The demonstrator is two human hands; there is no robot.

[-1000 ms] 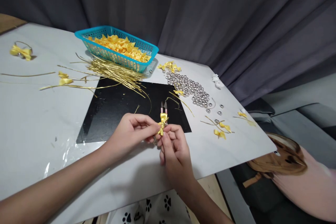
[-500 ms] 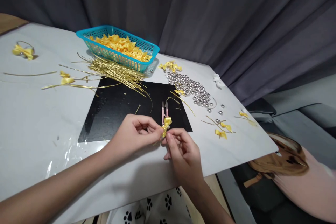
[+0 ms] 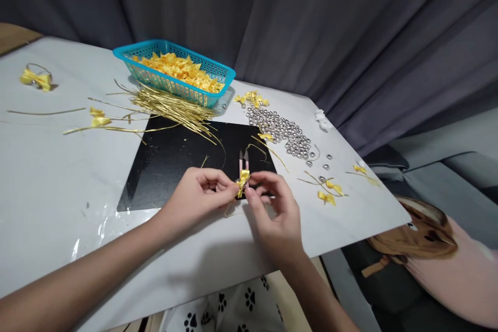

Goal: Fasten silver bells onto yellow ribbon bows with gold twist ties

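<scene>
A small yellow ribbon bow is pinched between the thumb and index finger of my left hand. A thin gold wire tail hangs below it. My right hand is beside the bow on its right, its thumb and index finger parted, the tips close to the ribbon. Whether they touch it I cannot tell. Just behind the bow, pink-handled thread snips lie on the black mat, blades pointing away and partly covered by the bow.
A blue basket of yellow bows stands at the back, with a bundle of gold wire ties in front. Silver heart-shaped pieces are heaped at right. Loose bows lie near the right edge, and a bow with a ring sits far left.
My right thumb and index finger have spread apart from their closer grip at the bow. The bow has shifted slightly left and tilted, still in my left hand.
</scene>
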